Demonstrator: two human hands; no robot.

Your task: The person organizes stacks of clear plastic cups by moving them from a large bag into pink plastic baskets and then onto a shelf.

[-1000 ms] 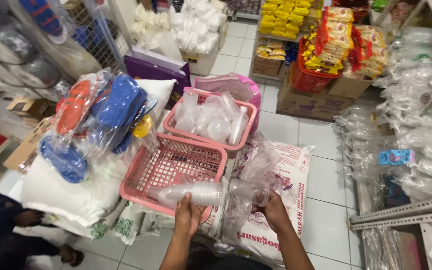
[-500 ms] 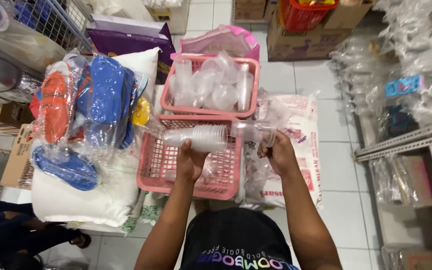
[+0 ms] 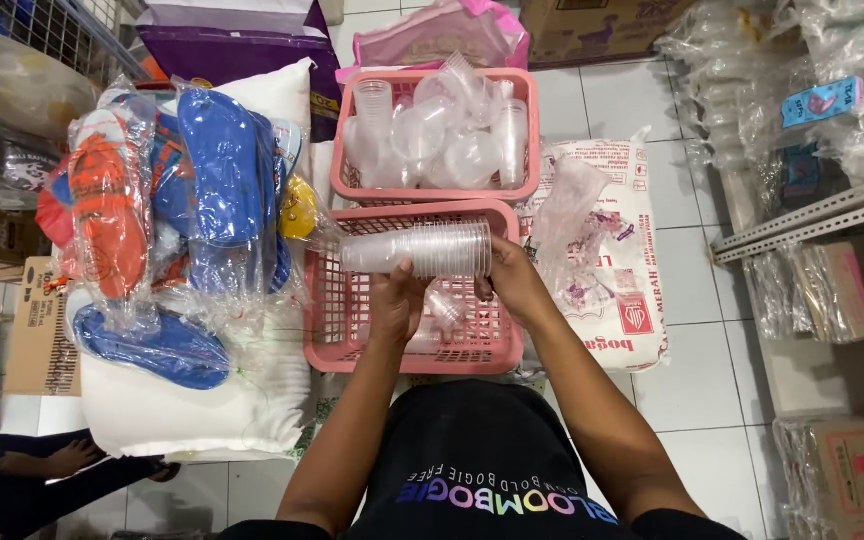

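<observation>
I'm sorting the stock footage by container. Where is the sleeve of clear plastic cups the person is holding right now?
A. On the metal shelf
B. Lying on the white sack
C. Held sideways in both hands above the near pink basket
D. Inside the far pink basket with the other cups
C: the stack of clear cups lies sideways between the left hand and right hand, over the near pink basket.

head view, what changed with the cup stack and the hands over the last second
The stack of clear plastic cups was lifted from low over the near pink basket up to its far rim. The left hand now grips its middle; the right hand moved onto its open end. Both keep hold. The far basket and bagged sandals stayed put.
</observation>
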